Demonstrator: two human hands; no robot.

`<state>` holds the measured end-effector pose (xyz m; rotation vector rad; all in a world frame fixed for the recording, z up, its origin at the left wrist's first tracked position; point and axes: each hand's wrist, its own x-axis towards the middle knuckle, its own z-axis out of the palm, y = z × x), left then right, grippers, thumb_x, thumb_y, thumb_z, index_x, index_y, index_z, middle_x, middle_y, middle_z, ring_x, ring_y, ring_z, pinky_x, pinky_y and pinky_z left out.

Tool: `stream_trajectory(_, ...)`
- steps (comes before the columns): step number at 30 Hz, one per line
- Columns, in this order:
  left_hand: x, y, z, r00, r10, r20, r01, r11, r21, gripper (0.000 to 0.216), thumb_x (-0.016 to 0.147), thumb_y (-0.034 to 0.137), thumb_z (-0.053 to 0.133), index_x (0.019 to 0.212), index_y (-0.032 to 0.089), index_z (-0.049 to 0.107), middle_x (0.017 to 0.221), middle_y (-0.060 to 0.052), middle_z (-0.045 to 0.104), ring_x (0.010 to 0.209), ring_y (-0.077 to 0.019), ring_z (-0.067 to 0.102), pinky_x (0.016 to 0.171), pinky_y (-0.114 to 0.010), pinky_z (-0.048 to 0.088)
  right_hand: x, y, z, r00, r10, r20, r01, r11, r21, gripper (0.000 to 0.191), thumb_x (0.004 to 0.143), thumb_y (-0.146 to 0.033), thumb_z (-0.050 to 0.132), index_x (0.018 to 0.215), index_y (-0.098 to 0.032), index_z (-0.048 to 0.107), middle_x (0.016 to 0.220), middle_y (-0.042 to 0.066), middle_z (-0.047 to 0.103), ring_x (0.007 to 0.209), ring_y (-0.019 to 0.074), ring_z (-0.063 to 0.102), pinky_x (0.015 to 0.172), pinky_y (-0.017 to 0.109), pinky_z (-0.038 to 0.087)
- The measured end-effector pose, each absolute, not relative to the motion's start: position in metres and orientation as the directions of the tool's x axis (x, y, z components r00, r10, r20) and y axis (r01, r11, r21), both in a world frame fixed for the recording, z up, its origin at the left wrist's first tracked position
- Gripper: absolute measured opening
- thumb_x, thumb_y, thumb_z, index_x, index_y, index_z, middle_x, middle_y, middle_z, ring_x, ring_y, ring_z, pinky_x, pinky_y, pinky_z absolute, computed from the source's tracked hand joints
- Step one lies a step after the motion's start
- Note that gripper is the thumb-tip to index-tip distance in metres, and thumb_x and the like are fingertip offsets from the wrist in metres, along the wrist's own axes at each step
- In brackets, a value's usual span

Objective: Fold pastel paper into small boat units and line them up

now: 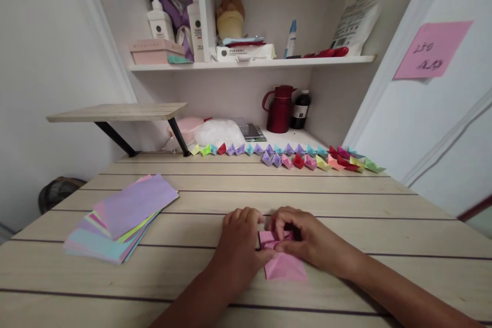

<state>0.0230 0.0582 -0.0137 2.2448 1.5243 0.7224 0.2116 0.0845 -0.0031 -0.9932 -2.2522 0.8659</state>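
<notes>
A partly folded sheet of pink origami paper (285,267) lies on the wooden table in front of me, with creases across it and a folded flap along its far edge. My left hand (242,238) is at its left side, thumb pressed on the paper and fingers curled together on the tabletop. From the right, my right hand (302,233) pinches the paper's upper part between thumb and bent fingers. Part of the fold is hidden under the fingers.
A fanned stack of coloured paper (142,205) lies on the left. Small folded paper boats (298,161) stand in rows along the back edge. Behind them are a red jug (280,110) and a dark bottle (301,110). A small raised shelf (119,111) stands at back left.
</notes>
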Motion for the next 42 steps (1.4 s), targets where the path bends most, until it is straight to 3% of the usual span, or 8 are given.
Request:
stream_trajectory(3,0.023,0.059,-0.015,0.330,0.918,0.219,0.742,-0.395,0.542,0.042,0.066,0.030,0.076,0.102,0.022,0.056,0.096,-0.003,0.061,0.094,-0.0231,0.054,0.088,-0.040,0.035,0.211,0.082,0.001,-0.606,0.762,0.229,0.388,0.535,-0.751,0.016,0.079,-0.020,0.068,0.071,-0.021,0.054,0.085,0.001,0.062,0.078,0.0164,0.057,0.068,0.028,0.043)
stream_trajectory(7,0.026,0.061,-0.016,0.308,0.933,0.188,0.740,-0.359,0.569,0.017,0.068,0.024,0.072,0.071,0.020,0.056,0.079,0.001,0.058,0.082,-0.0188,0.054,0.083,-0.037,0.035,0.210,0.080,0.001,-0.572,0.775,0.270,0.304,0.506,-0.807,0.013,0.077,-0.019,0.068,0.083,-0.022,0.057,0.094,0.002,0.060,0.087,0.0177,0.058,0.075,0.029,0.045)
stream_trajectory(12,0.028,0.067,-0.012,0.190,0.968,0.165,0.557,-0.245,0.794,0.015,0.066,0.012,0.063,0.061,0.019,0.052,0.066,0.004,0.052,0.070,-0.0140,0.050,0.070,-0.027,0.036,0.209,0.083,-0.005,-0.433,0.893,0.122,0.073,0.170,-0.983,0.065,0.073,-0.029,0.074,0.128,-0.030,0.039,0.111,0.005,0.056,0.089,0.0181,0.059,0.077,0.032,0.048)
stream_trajectory(21,0.031,0.065,-0.008,0.180,0.973,0.142,0.245,-0.184,0.952,0.011,0.068,0.018,0.066,0.076,0.019,0.058,0.080,0.001,0.057,0.082,-0.0164,0.053,0.075,-0.025,0.041,0.206,0.080,-0.005,-0.344,0.939,-0.005,0.115,0.037,-0.993,0.028,0.078,-0.041,0.066,0.073,-0.014,0.058,0.061,-0.003,0.050,0.056,0.0101,0.044,0.051,0.022,0.032)
stream_trajectory(24,0.031,0.061,-0.005,0.168,0.973,0.156,0.211,-0.190,0.959,0.032,0.066,0.021,0.072,0.096,0.020,0.060,0.097,-0.003,0.061,0.096,-0.0194,0.054,0.083,-0.027,0.041,0.211,0.082,-0.002,-0.328,0.944,0.042,0.208,0.116,-0.971,0.026,0.079,-0.038,0.065,0.072,-0.014,0.057,0.061,-0.003,0.048,0.056,0.0099,0.041,0.051,0.022,0.031)
stream_trajectory(27,0.029,0.063,-0.002,0.188,0.967,0.172,0.236,-0.215,0.948,0.008,0.074,0.025,0.065,0.074,0.018,0.063,0.080,-0.002,0.061,0.081,-0.0178,0.056,0.076,-0.027,0.042,0.213,0.080,0.003,-0.366,0.928,0.065,0.260,0.169,-0.951,0.023,0.077,-0.035,0.067,0.072,-0.014,0.059,0.061,-0.004,0.047,0.057,0.0103,0.041,0.051,0.022,0.030)
stream_trajectory(36,0.026,0.072,-0.011,0.105,0.985,0.138,0.051,-0.144,0.988,0.019,0.074,0.030,0.065,0.063,0.017,0.059,0.068,0.001,0.053,0.067,-0.0128,0.046,0.063,-0.024,0.036,0.203,0.076,-0.001,-0.323,0.946,-0.028,-0.216,-0.103,-0.971,0.028,0.068,-0.026,0.076,0.086,-0.015,0.058,0.069,-0.004,0.053,0.060,0.0092,0.044,0.055,0.020,0.032)
stream_trajectory(42,0.030,0.071,-0.014,0.138,0.984,0.115,0.041,-0.122,0.992,0.017,0.075,0.030,0.066,0.071,0.017,0.057,0.071,0.001,0.055,0.069,-0.0130,0.048,0.066,-0.024,0.038,0.205,0.077,-0.001,-0.285,0.958,-0.030,-0.171,-0.082,-0.982,0.023,0.070,-0.029,0.072,0.081,-0.014,0.059,0.067,-0.002,0.055,0.061,0.0108,0.046,0.058,0.022,0.034)
